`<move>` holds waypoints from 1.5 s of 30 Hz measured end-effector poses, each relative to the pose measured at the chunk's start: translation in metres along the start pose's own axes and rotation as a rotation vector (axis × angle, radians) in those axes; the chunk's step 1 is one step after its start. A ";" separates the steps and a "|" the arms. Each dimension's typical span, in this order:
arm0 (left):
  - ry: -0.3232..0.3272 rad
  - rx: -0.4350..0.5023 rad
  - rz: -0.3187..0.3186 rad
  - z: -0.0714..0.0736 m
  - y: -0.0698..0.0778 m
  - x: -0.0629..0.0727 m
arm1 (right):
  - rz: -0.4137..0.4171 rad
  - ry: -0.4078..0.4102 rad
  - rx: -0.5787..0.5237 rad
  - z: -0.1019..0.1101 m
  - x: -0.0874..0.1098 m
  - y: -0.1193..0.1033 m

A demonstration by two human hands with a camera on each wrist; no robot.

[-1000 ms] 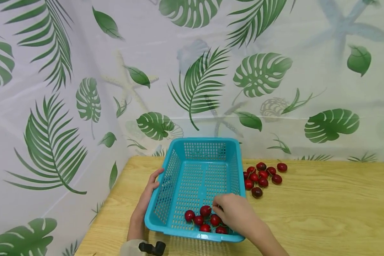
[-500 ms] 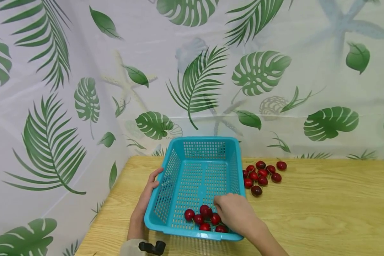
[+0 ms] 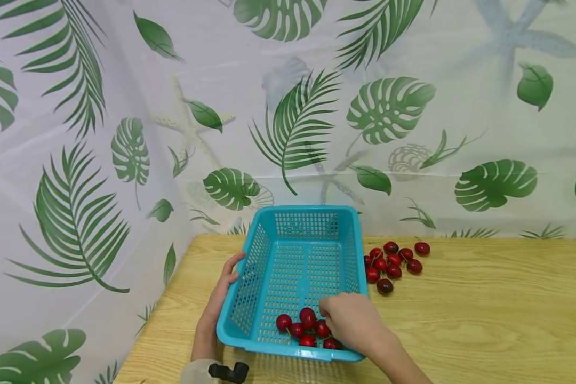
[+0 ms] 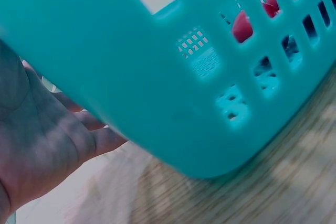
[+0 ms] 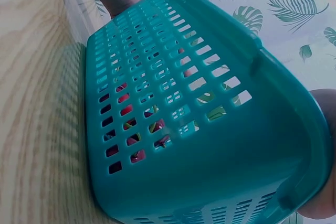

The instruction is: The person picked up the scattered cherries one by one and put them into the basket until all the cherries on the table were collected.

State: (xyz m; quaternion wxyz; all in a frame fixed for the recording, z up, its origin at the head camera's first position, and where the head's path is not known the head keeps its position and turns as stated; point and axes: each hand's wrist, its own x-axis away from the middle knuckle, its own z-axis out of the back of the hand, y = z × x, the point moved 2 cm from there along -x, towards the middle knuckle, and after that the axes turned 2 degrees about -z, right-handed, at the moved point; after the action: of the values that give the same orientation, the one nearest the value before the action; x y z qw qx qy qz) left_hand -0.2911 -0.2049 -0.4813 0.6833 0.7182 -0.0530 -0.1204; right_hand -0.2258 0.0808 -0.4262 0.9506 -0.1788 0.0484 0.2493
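Observation:
In the head view a turquoise plastic basket (image 3: 303, 266) with slotted walls stands on the wooden table. Several dark red cherries (image 3: 296, 330) lie at its near end. My left hand (image 3: 216, 306) lies along the basket's outer left side, its fingertips at the rim; the left wrist view shows the palm (image 4: 44, 135) spread, fingers extended by the basket wall. My right hand (image 3: 355, 322) reaches over the near right corner into the basket, fingers bent down beside the cherries. Its fingertips are hidden behind the hand, so I cannot tell what they hold.
To the right of the basket, a loose group of cherries (image 3: 393, 260) with stems lies on the wooden table (image 3: 489, 304). A leaf-patterned white sheet (image 3: 413, 122) hangs behind and to the left. A black camera mount (image 3: 229, 372) sits on my left wrist.
My right hand has turned slightly, hiding the fingertips that showed beside the cherries a second ago. The cherries in the basket have barely shifted; my left hand and the basket hold their places.

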 end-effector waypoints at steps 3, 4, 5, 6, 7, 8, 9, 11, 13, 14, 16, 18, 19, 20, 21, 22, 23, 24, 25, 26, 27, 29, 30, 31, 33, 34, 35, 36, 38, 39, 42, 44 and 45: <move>0.002 -0.007 -0.006 0.000 0.000 0.000 | 0.012 -0.007 0.005 0.000 0.000 0.000; 0.002 -0.008 -0.007 0.000 0.000 0.000 | 0.016 -0.011 0.004 0.000 0.000 0.000; 0.003 -0.011 -0.006 0.000 0.000 -0.001 | 0.021 -0.014 0.002 0.001 0.000 -0.001; 0.003 -0.012 -0.008 0.000 0.000 -0.001 | 0.025 -0.018 0.000 0.001 0.001 -0.001; 0.005 -0.011 -0.006 0.000 0.000 -0.001 | 0.031 -0.020 -0.002 0.001 0.001 -0.001; 0.007 -0.011 -0.003 0.001 0.000 -0.001 | 0.036 -0.026 -0.005 0.002 0.001 -0.001; 0.005 -0.007 0.000 0.000 0.000 -0.001 | 0.040 -0.030 -0.007 0.002 0.001 -0.001; 0.005 -0.004 0.005 0.000 0.000 0.000 | 0.049 -0.037 -0.011 0.002 0.001 -0.001; 0.007 -0.002 0.006 0.000 0.001 0.000 | 0.061 -0.046 -0.020 0.002 0.000 -0.001; 0.006 0.000 0.006 -0.001 0.001 0.000 | 0.067 -0.050 -0.023 0.002 0.000 -0.001; 0.005 0.005 0.010 -0.001 0.001 0.000 | 0.081 -0.062 -0.029 0.002 0.000 0.000; 0.005 0.010 0.016 -0.002 0.002 0.001 | 0.092 -0.078 -0.036 0.002 0.000 0.000; 0.006 0.013 0.020 -0.002 0.002 0.001 | 0.099 -0.087 -0.037 0.002 0.000 0.000; 0.005 0.018 0.025 -0.002 0.001 0.001 | 0.107 -0.093 -0.038 0.002 0.000 0.000; 0.008 0.018 0.029 -0.002 0.001 0.001 | 0.116 -0.101 -0.040 0.002 0.000 0.000; 0.006 0.019 0.030 -0.003 0.001 0.001 | 0.123 -0.109 -0.041 0.003 0.000 0.001; 0.007 0.019 0.034 -0.003 0.001 0.001 | 0.130 -0.115 -0.042 0.003 0.001 0.001; 0.007 0.018 0.034 -0.003 0.001 0.001 | 0.137 -0.122 -0.043 0.003 0.001 0.001; 0.005 0.018 0.032 -0.003 0.001 0.001 | 0.142 -0.126 -0.043 0.003 0.001 0.001; 0.003 0.015 0.026 -0.003 0.001 0.001 | 0.145 -0.129 -0.043 0.003 0.001 0.001; 0.001 0.011 0.019 -0.003 0.001 0.001 | 0.149 -0.133 -0.042 0.003 0.001 0.001; -0.002 0.006 0.007 -0.003 0.001 0.001 | 0.151 -0.140 -0.039 0.002 0.001 0.001; -0.005 0.005 0.002 -0.003 0.001 0.001 | 0.152 -0.141 -0.038 0.002 0.001 0.001; -0.005 0.003 -0.003 -0.002 0.001 0.001 | 0.151 -0.143 -0.035 0.002 0.001 0.001; -0.001 0.004 0.001 -0.002 0.001 0.001 | 0.151 -0.142 -0.028 0.001 0.001 0.001; 0.002 0.006 0.007 -0.002 0.001 0.001 | 0.149 -0.143 -0.026 0.001 0.000 0.001; 0.003 0.008 0.011 -0.002 0.002 0.002 | 0.147 -0.142 -0.024 0.001 0.000 0.001; 0.005 0.009 0.012 -0.002 0.002 0.002 | 0.143 -0.144 -0.022 0.000 0.000 0.001; 0.007 0.014 0.017 -0.002 0.002 0.002 | 0.141 -0.141 -0.017 0.000 0.000 0.001; 0.006 0.014 0.015 -0.002 0.002 0.002 | 0.140 -0.138 -0.016 0.000 0.000 0.001; -0.004 0.023 0.011 -0.002 0.001 0.002 | 0.137 -0.116 -0.022 0.000 0.000 0.001; -0.008 0.023 0.006 -0.002 0.002 0.002 | 0.131 -0.093 -0.032 0.000 -0.001 0.001; -0.007 0.022 0.004 -0.002 0.002 0.002 | 0.126 -0.085 -0.039 0.000 -0.001 0.002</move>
State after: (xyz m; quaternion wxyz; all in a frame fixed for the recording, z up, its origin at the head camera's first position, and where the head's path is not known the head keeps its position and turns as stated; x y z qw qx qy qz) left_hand -0.2885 -0.2037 -0.4794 0.6753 0.7252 -0.0582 -0.1211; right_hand -0.2274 0.0817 -0.4264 0.9305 -0.1833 0.0141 0.3170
